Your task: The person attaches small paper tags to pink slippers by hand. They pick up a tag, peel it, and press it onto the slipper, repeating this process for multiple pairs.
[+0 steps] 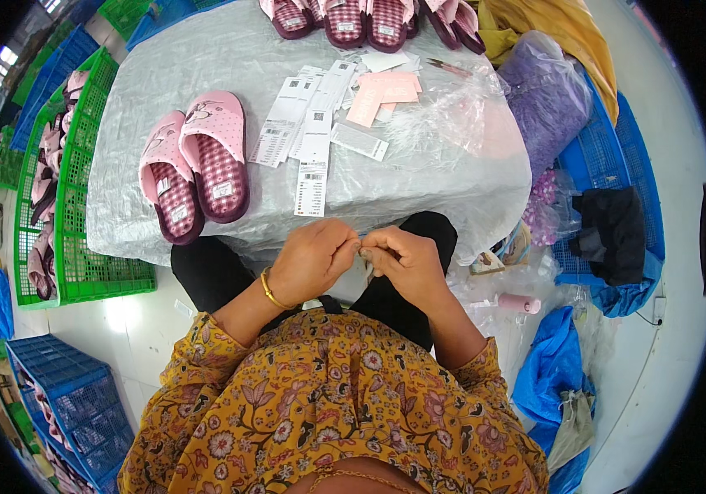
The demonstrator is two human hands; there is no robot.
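Grey plastic-covered table (196, 62). On its left lies a pair of pink slippers (205, 165); at centre, white tags (316, 148) and pink cards (386, 89); right, clear film (460, 119); far edge, more slippers (344, 25).

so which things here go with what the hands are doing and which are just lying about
Likely in use:
- front pair of pink slippers
- white tags
- pink cards
- anything pinched where left hand and right hand meet, too small to tell

Seemingly just lying about:
- blue sheeting
- pink roll
- black cloth
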